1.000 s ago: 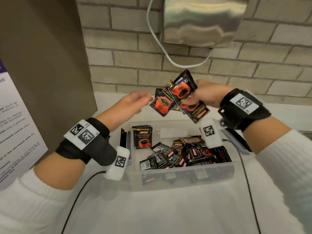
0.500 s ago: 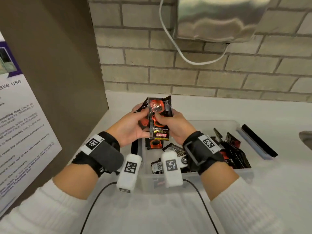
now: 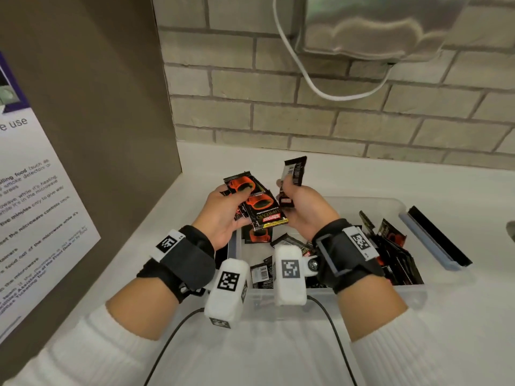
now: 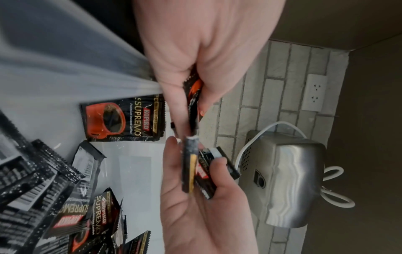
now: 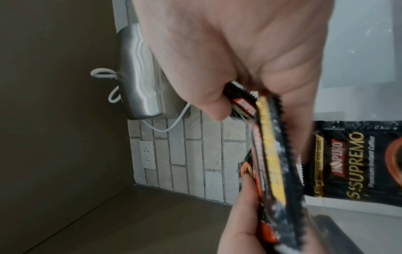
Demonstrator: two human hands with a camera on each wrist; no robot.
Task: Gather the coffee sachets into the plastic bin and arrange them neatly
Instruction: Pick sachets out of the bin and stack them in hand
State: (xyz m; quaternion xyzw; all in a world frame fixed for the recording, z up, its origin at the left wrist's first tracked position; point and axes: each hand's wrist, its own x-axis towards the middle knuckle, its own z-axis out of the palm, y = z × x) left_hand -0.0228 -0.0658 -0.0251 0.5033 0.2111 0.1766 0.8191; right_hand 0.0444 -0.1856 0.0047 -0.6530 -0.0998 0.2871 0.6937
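- Two hands work above a clear plastic bin (image 3: 412, 288) on a white table (image 3: 278, 352), both wrists strapped with black bands carrying white tagged camera blocks.
- The left hand (image 3: 220, 215) grips a small fanned stack (image 3: 259, 204) of black-and-orange coffee sachets, thumb pressed across the printed cup on the top one, fingers (image 4: 180, 103) curled behind.
- The right hand (image 3: 303, 210) holds a single sachet (image 3: 292, 179) upright, back side showing, pinched between thumb and curled fingers (image 5: 208, 103); it stands just right of the stack, their lower edges close together.
- Directly below the fingers of both hands, one sachet (image 4: 124, 120) lies flat, face up, alone at the left end of the bin floor.
- Right of the right hand's fingers, a loose heap of sachets (image 3: 390, 252) fills the other end of the bin, overlapping at all angles, some face down with barcodes up.
- Outside the bin's right wall, well right of the fingers, the bin's blue-and-black clip (image 3: 434, 240) lies folded outward.
- Left of the left hand's fingers, a brown panel (image 3: 97, 135) carries a printed notice (image 3: 33, 204).
- Beyond the fingers, a pale brick wall (image 3: 278, 118) bears a steel dryer (image 3: 390, 26) with a looping white cord (image 3: 334, 93).
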